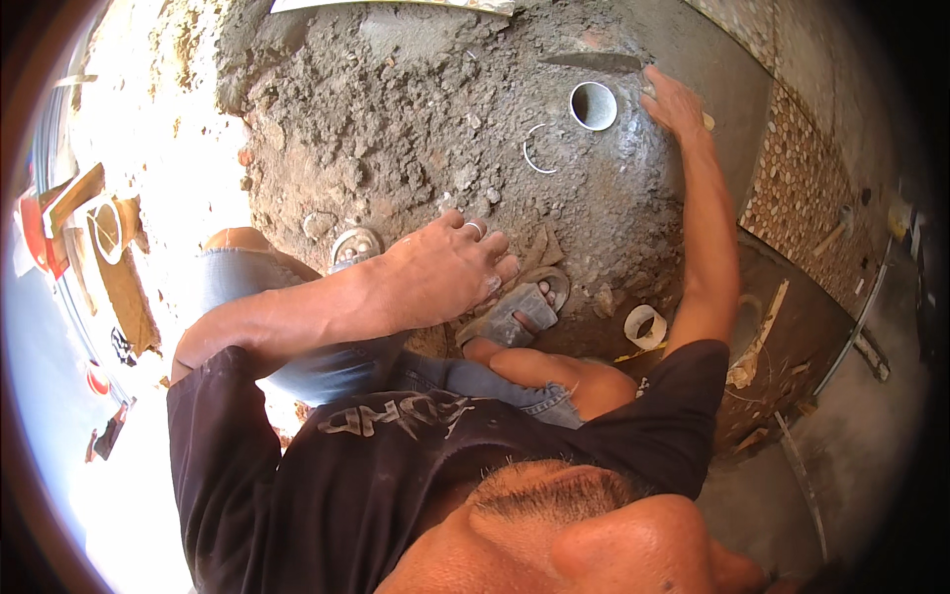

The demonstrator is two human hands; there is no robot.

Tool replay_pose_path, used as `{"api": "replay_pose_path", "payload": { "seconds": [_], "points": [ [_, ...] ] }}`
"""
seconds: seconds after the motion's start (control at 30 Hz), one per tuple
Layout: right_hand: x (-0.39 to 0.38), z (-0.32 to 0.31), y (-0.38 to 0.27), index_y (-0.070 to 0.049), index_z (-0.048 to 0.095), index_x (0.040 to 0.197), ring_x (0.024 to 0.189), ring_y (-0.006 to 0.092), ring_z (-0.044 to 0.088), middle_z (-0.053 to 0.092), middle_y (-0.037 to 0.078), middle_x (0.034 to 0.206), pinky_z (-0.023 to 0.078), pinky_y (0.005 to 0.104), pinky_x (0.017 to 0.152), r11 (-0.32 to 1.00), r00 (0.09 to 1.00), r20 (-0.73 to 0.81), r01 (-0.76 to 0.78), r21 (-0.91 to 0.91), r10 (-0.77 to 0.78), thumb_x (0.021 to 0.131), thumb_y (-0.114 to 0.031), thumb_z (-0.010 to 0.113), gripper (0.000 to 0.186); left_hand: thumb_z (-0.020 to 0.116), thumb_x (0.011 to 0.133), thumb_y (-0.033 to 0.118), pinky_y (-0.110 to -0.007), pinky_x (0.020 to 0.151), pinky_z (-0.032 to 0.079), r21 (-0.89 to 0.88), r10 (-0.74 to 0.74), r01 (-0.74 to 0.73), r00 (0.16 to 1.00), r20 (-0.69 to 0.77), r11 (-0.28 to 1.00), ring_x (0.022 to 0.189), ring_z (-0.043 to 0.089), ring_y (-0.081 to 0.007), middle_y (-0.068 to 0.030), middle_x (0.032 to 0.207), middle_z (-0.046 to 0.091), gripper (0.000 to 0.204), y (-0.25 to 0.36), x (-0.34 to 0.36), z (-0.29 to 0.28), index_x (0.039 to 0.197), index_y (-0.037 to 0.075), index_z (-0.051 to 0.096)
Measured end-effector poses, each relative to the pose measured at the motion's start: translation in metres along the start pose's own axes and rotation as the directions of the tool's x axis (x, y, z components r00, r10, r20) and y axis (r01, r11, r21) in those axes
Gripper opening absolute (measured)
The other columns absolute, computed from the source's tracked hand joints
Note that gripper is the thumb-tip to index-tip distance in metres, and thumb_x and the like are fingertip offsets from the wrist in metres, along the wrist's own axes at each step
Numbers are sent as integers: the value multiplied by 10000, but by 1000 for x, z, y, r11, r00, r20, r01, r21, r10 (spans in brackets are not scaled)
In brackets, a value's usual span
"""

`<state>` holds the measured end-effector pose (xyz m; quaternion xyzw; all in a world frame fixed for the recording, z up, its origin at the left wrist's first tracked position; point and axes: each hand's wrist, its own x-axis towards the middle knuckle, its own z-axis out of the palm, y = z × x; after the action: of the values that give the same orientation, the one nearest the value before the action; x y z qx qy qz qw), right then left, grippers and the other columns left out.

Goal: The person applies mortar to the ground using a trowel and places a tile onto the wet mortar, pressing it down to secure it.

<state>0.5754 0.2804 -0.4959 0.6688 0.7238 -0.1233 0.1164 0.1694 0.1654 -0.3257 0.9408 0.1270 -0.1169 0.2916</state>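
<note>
The rough, crumbly ground (396, 158) fills the middle; its left edge runs out into glaring sunlight, its right edge meets a smooth grey strip (727, 59), and a pale panel (396, 5) lies across its far edge. Near the far right corner the right hand (675, 104) has its fingers curled around the grip of a trowel (594, 62), a yellowish end showing at the outer side of the hand. The dark blade points left, close to the ground, just beyond the round mouth of a white pipe (594, 106) set in the earth, with little room between blade and rim. A thin white arc (534, 150) lies just left of the pipe. Clear rough earth stretches from there to the left hand (450, 267), which hangs nearer the ground's near edge, above a sandal (515, 312), a ring on one finger; its fingers are loosely bent and fairly close together, but the palm is turned down, so I cannot tell whether they hold anything. A short white pipe piece (645, 327) lies by the near right corner. The dark shirt (396, 475) bears pale lettering across the chest.
</note>
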Motion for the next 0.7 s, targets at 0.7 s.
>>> {"api": "replay_pose_path", "payload": {
  "seconds": [0.7],
  "points": [
    [-69,26,-102,-53,518,1088,765,326,632,618,157,819,500,481,693,945,982,104,116,306,-154,871,-165,581,252,565,891,248,-379,851,459,82,44,-40,998,-45,996,984,611,-241,-65,996,595,293,3,-14,-3,1119,66,591]
  ]
}}
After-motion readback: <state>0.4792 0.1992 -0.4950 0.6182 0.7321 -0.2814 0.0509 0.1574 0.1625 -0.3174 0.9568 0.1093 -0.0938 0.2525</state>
